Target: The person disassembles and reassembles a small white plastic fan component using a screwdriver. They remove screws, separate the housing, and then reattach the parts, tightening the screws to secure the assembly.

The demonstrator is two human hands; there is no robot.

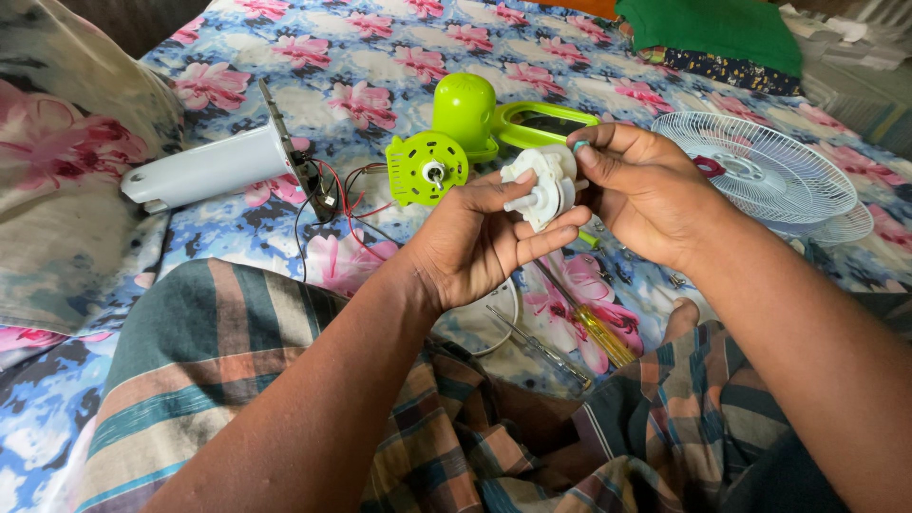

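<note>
Above the floral bedsheet (380,66), both hands met on a small white plastic part (540,185) held over the person's lap. The left hand (475,242) was curled closed around the part's lower side, thumb across the front and fingers wrapped beneath. The right hand (641,190) gripped the part's upper edge, fingertips pinched together on it, the wrist bent inward. Both forearms rose from the bottom of the view and converged at the part. Just behind the part lay a lime-green motor housing (456,133) with red and black wires (342,195) leading to a white cylindrical base (204,169). A white fan guard (760,171) lay to the right. A yellow-handled screwdriver (598,328) rested on the sheet below the hands.
</note>
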